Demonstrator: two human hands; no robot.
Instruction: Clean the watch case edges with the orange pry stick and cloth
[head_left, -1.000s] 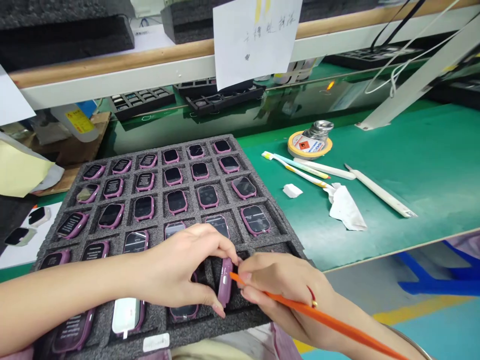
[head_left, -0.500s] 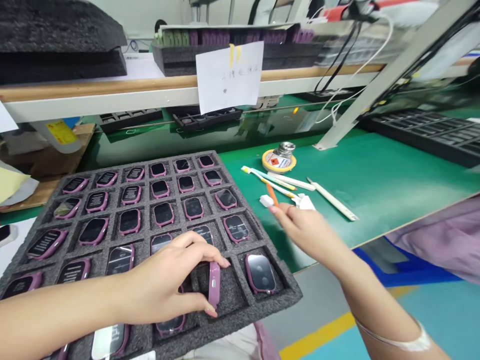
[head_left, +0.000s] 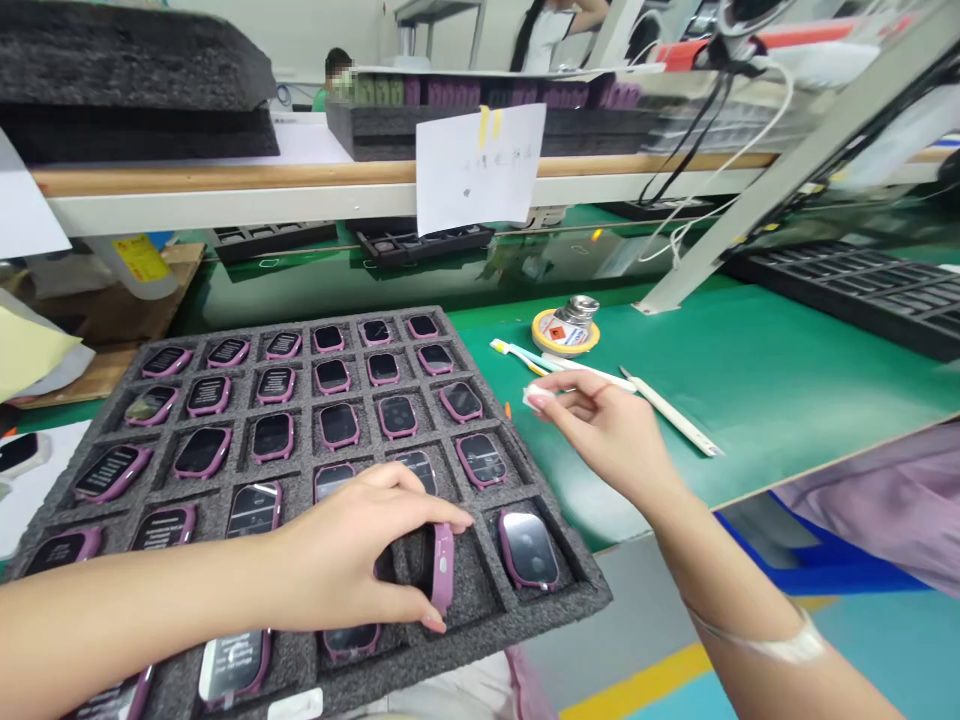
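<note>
My left hand (head_left: 367,555) grips a purple smartwatch case (head_left: 443,568) by its two ends between thumb and fingers. The watch is tilted on edge over a compartment of the black foam tray (head_left: 559,625), its side button facing right. Purple watches with dark screens lie in the tray's other compartments, one of them a watch (head_left: 529,550) in the near right corner. Above the green bench, beyond the tray's right edge, my right hand (head_left: 607,425) pinches a small white piece (head_left: 534,397) between thumb and forefinger; its material cannot be made out.
Toothbrushes (head_left: 517,352) and a pale-handled knife (head_left: 671,412) lie behind my right hand. Past them a metal-topped container (head_left: 581,308) rests by a yellow tape roll (head_left: 564,335). A shelf (head_left: 247,190) with a hanging paper (head_left: 480,170) spans the back. Another black tray (head_left: 862,290) is at right.
My right hand has lifted the white piece and turned, with fingers now curled over it. My left hand still holds the watch, tilted slightly differently. The whole view has shifted a little.
</note>
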